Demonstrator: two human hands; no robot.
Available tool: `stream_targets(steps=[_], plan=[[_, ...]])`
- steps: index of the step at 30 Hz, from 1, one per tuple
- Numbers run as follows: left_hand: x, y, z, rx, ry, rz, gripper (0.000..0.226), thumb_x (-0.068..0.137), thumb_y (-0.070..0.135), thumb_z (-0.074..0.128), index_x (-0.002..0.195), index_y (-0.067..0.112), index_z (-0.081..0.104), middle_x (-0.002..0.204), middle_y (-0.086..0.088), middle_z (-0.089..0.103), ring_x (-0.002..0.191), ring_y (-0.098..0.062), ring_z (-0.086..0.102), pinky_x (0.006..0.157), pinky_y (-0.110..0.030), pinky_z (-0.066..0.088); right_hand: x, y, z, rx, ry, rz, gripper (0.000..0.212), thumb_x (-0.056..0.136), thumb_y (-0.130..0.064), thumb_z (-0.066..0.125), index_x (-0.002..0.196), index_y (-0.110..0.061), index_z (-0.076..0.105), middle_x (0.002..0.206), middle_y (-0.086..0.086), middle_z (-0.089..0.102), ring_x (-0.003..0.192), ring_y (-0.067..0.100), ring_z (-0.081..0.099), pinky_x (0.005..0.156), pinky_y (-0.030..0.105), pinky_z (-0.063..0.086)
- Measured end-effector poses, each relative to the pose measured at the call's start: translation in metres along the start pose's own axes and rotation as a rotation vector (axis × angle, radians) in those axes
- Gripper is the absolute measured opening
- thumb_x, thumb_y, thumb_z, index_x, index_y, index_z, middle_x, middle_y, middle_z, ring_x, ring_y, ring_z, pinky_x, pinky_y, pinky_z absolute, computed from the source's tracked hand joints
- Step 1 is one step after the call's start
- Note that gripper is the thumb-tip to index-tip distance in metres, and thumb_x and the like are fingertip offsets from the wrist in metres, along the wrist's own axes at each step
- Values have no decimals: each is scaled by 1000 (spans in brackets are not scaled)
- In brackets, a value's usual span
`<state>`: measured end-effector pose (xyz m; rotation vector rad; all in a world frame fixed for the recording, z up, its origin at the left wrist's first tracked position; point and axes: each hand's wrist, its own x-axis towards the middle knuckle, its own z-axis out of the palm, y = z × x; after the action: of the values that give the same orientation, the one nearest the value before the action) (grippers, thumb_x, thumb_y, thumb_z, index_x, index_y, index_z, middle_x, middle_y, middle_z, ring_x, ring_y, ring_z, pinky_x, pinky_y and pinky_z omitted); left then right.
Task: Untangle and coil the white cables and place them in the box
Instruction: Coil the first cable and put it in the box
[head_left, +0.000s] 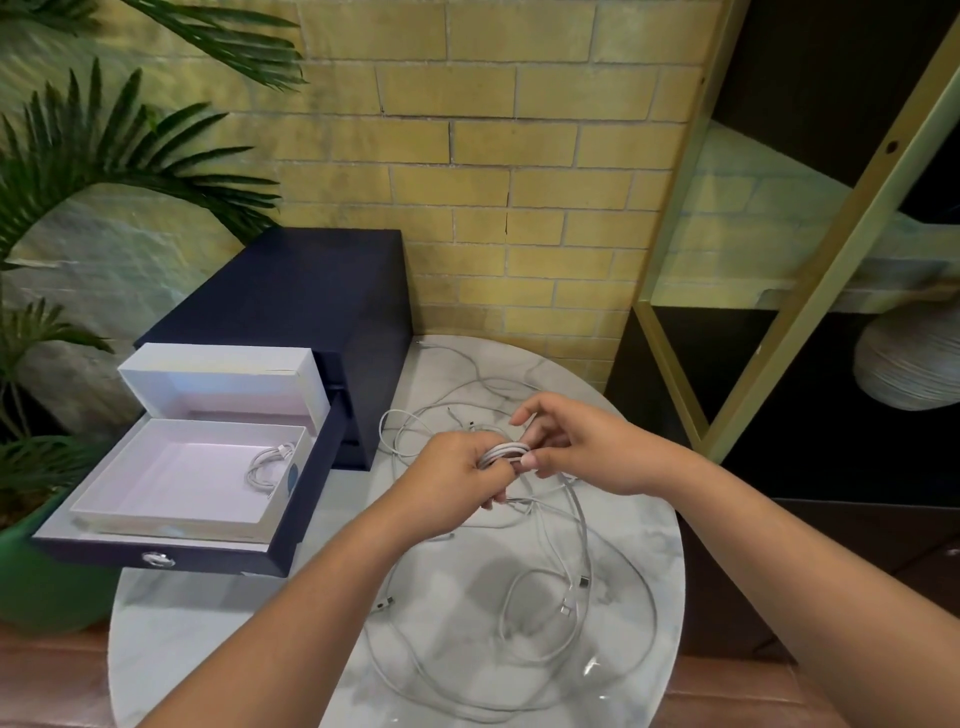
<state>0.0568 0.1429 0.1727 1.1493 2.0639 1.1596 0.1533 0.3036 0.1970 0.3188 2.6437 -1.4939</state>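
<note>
The left hand (457, 467) grips and the right hand (587, 447) pinches one cable coil (501, 450); its length runs left to right.

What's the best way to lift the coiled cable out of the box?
Likely from straight above, pinching the left loops of the coil: it lies flat in the far right corner of the box, whose walls crowd its right side.

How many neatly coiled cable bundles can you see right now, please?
2. One coiled cable lies in the white box; the other coil is held by the left hand and right hand over the table. Tangled loose cables may hide more.
</note>
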Motion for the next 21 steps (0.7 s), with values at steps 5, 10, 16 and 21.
stream_targets(steps=[5, 10, 16, 21], plan=[[4, -2, -2, -83, 81, -70, 3, 83, 13, 60, 84, 16, 59, 67, 2, 64, 57, -8, 58, 56, -26, 50, -1, 2, 3, 88, -7, 20, 32, 91, -13, 63, 119, -16, 49, 94, 8, 69, 83, 14, 69, 77, 26, 56], [6, 1, -7, -38, 50, -56, 10, 85, 14, 61, 88, 18, 53, 71, 2, 64, 58, -7, 59, 54, -20, 49, -5, 10, 6, 170, -16, 12, 31, 91, -16, 63, 119, -19, 49, 97, 13, 68, 91, 25, 69, 82, 34, 56], [8, -2, -4, 122, 9, 52, 7, 91, 16, 52, 87, 20, 48, 64, 7, 52, 51, -4, 43, 51, -20, 40, -6, 8, 4, 259, -28, 45, 21, 100, -12, 44, 121, -15, 48, 96, 15, 68, 91, 25, 69, 85, 34, 56], [5, 1, 3, 173, -20, 112, 15, 95, 24, 48, 82, 26, 40, 62, 6, 49, 50, -5, 37, 48, -20, 31, -5, 7, 1, 265, -65, 88, 25, 99, -16, 50, 123, -18, 48, 100, 18, 69, 89, 21, 66, 81, 32, 51]])
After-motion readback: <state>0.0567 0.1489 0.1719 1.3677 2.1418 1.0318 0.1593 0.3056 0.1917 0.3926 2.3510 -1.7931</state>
